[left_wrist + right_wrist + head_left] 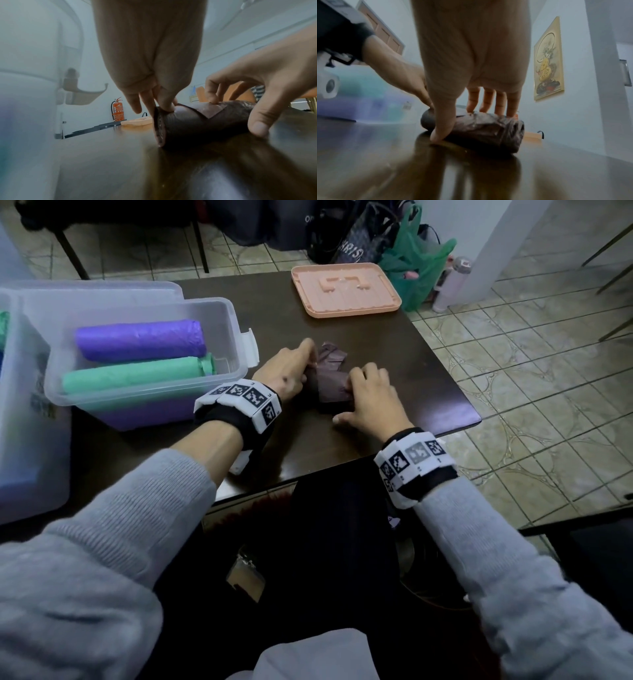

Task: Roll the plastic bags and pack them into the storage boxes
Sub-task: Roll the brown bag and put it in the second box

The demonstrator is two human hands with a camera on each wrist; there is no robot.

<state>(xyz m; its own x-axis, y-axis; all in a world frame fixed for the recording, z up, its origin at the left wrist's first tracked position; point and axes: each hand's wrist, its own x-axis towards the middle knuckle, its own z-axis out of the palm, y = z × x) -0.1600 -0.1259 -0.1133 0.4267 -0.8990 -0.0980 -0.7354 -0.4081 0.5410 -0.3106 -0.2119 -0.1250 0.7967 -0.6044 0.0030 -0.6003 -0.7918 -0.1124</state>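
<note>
A dark purple-brown plastic bag roll lies on the dark table between my hands, its loose crumpled tail just beyond it. My left hand pinches the roll's left end between thumb and fingers, the index finger stretched out. My right hand grips the right part, thumb on the near side and fingers over the top. The roll rests on the table. A clear storage box at left holds a purple roll and a green roll.
A pink lid lies upside down at the table's far edge. A second clear box stands at the far left. Bags, among them a green one, sit on the tiled floor beyond the table. The table's right edge is close to my right hand.
</note>
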